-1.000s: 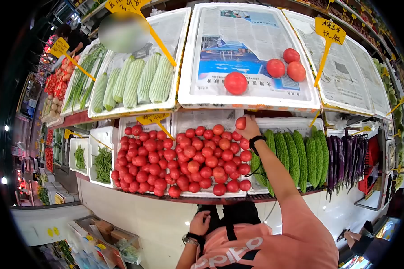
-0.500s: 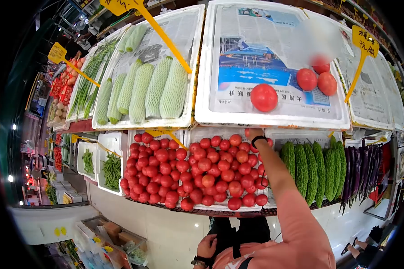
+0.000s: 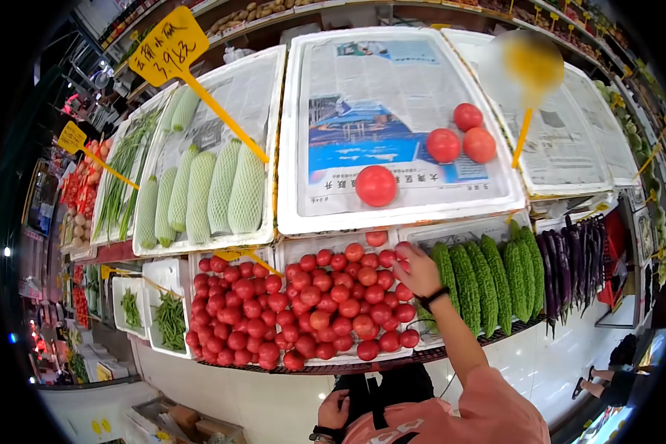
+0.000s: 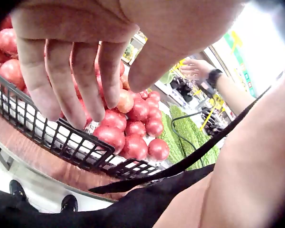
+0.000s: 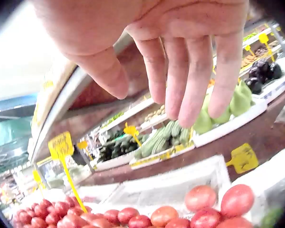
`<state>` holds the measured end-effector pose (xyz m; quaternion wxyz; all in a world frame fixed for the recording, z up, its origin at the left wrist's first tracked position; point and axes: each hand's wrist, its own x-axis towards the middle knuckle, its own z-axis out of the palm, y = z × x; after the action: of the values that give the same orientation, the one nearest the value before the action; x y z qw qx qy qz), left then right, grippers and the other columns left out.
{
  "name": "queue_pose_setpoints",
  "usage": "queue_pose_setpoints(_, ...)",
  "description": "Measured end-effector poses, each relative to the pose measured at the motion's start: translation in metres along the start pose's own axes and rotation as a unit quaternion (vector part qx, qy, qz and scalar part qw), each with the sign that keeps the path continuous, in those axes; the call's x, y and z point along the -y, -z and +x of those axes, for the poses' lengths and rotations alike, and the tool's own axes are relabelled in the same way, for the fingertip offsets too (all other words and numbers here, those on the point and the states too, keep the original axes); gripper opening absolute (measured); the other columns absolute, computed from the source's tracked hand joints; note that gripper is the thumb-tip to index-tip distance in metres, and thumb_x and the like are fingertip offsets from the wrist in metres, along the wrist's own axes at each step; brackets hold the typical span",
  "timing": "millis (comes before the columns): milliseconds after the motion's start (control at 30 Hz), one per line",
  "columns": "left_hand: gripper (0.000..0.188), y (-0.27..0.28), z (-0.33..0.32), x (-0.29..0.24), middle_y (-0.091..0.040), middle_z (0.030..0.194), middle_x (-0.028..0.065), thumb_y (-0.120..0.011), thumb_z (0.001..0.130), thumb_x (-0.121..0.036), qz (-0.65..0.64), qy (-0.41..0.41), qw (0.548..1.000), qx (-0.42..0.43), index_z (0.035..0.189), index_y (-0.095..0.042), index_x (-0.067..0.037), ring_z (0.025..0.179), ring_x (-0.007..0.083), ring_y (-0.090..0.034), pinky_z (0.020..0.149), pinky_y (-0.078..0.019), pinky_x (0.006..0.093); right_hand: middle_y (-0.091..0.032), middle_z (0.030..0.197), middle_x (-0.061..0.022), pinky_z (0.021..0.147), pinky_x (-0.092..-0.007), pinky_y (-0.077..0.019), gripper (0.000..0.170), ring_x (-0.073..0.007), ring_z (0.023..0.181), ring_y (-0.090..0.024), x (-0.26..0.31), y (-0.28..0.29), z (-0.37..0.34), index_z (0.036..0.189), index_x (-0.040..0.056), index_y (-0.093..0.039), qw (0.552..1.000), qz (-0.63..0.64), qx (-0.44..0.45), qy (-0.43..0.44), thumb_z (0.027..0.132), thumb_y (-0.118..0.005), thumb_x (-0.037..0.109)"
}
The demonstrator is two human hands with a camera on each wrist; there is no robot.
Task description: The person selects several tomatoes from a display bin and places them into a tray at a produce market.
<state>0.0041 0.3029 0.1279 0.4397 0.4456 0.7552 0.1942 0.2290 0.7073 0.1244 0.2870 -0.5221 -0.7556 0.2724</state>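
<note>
My right hand (image 3: 419,272) hovers over the back right corner of the tomato pile (image 3: 318,300), its fingertips right by a few tomatoes at the edge. In the right wrist view the fingers (image 5: 176,71) hang fairly straight, with nothing between them. One tomato (image 3: 377,238) sits at the back of the pile, left of the hand. My left hand (image 3: 334,409) hangs low in front of my body, holding nothing. In the left wrist view its loose fingers (image 4: 85,71) overlap the black basket (image 4: 76,142) that edges the tomatoes.
Bitter melons (image 3: 481,281) and eggplants (image 3: 570,259) lie to the right. Above, a white foam tray (image 3: 292,214) lined with newspaper bears several tomatoes. Netted pale green gourds (image 3: 218,192) and yellow price signs (image 3: 172,46) stand at the left; green peppers (image 3: 169,322) sit lower.
My right hand has let go of the tomato it held at the back of the pile and drawn back toward me. That tomato now rests there. The left hand stays low.
</note>
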Motion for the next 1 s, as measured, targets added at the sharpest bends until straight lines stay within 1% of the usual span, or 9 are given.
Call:
queue_pose_setpoints(167,0.024,0.003,0.016,-0.007,-0.074,0.103,0.0151,-0.066,0.096,-0.02,-0.005,-0.016,1.0,0.013,0.115,-0.069,-0.005,0.094,0.0314,-0.073,0.082,-0.0574,0.0417,-0.072,0.112,-0.0109,0.086,-0.0301,-0.0552,0.026,-0.0161,0.104,-0.068,0.054,0.187,-0.073,0.122,-0.0012,-0.065,0.945,0.28,-0.035,-0.162,0.097,-0.065,0.007)
queue_pose_setpoints(333,0.026,0.0,0.025,-0.013,-0.075,0.1,0.0164,-0.067,0.096,-0.019,0.01,-0.072,0.997,0.021,0.117,-0.068,-0.004,0.091,0.032,-0.074,0.078,-0.0597,0.0405,-0.069,0.114,-0.0114,0.092,-0.0311,-0.0522,0.031,-0.019,0.105,-0.066,0.12,0.289,-0.035,0.125,-0.0021,-0.061,0.966,0.225,-0.12,-0.041,0.097,-0.067,0.008)
queue_pose_setpoints(367,0.025,-0.001,0.027,-0.014,-0.075,0.101,0.0165,-0.066,0.096,-0.019,0.018,-0.079,0.996,0.024,0.117,-0.068,-0.004,0.091,0.0317,-0.074,0.077,-0.0596,0.0405,-0.069,0.114,-0.0121,0.093,-0.0316,-0.0514,0.031,-0.0212,0.104,-0.067,0.132,0.294,-0.011,0.125,-0.0016,-0.061,0.976,0.17,-0.13,-0.042,0.096,-0.067,0.008)
queue_pose_setpoints(433,0.025,-0.003,0.032,-0.015,-0.075,0.102,0.0168,-0.066,0.096,-0.019,0.034,-0.09,0.995,0.031,0.116,-0.069,-0.004,0.091,0.0313,-0.074,0.077,-0.0592,0.0404,-0.067,0.116,-0.016,0.097,-0.0358,-0.0511,0.039,-0.0306,0.109,-0.066,0.128,0.291,0.044,0.128,0.0,-0.06,0.987,-0.016,-0.138,0.085,0.092,-0.071,0.008)
queue_pose_setpoints(500,0.024,-0.004,0.032,-0.024,-0.075,0.102,0.0167,-0.066,0.096,-0.018,0.017,-0.094,0.995,0.011,0.116,-0.068,-0.004,0.091,0.0313,-0.074,0.078,-0.0585,0.0402,-0.064,0.121,-0.0184,0.097,-0.0422,-0.0519,0.045,-0.0379,0.112,-0.062,0.106,0.274,0.104,0.128,0.0024,-0.059,0.958,-0.157,-0.139,0.194,0.086,-0.073,0.009)
queue_pose_setpoints(567,0.024,-0.004,0.029,-0.028,-0.074,0.106,0.0172,-0.066,0.095,-0.018,-0.006,-0.082,0.997,-0.002,0.115,-0.069,-0.006,0.096,0.0326,-0.073,0.083,-0.0571,0.0427,-0.062,0.122,-0.0188,0.096,-0.0494,-0.0516,0.046,-0.0409,0.114,-0.058,0.064,0.242,0.159,0.123,0.0041,-0.058,0.936,-0.309,-0.117,0.124,0.081,-0.075,0.013)
queue_pose_setpoints(700,0.023,-0.003,0.02,-0.021,-0.073,0.107,0.0169,-0.067,0.095,-0.017,-0.018,-0.071,0.997,-0.025,0.115,-0.069,-0.006,0.096,0.0328,-0.072,0.084,-0.0569,0.0424,-0.062,0.117,-0.0194,0.095,-0.0497,-0.0525,0.045,-0.0402,0.113,-0.059,0.064,0.231,0.176,0.117,0.0065,-0.058,0.94,-0.325,-0.102,0.023,0.079,-0.077,0.02)
queue_pose_setpoints(867,0.024,-0.008,0.01,-0.009,-0.072,0.107,0.0161,-0.066,0.096,-0.02,-0.008,-0.05,0.998,-0.032,0.116,-0.069,-0.006,0.098,0.0326,-0.071,0.086,-0.0563,0.0434,-0.062,0.121,-0.0202,0.096,-0.052,-0.0517,0.049,-0.0419,0.112,-0.06,0.045,0.23,0.185,0.12,0.0068,-0.057,0.922,-0.378,-0.074,0.033,0.077,-0.076,0.019)
queue_pose_setpoints(1000,0.027,-0.007,0.003,0.0,-0.072,0.111,0.0165,-0.065,0.096,-0.02,-0.027,-0.033,0.998,-0.038,0.118,-0.068,-0.005,0.104,0.0353,-0.069,0.091,-0.0548,0.0431,-0.065,0.111,-0.026,0.09,-0.0533,-0.0551,0.068,-0.0472,0.102,-0.065,0.017,0.234,0.196,0.133,0.0155,-0.051,0.932,-0.358,-0.05,-0.028,0.072,-0.081,0.017)
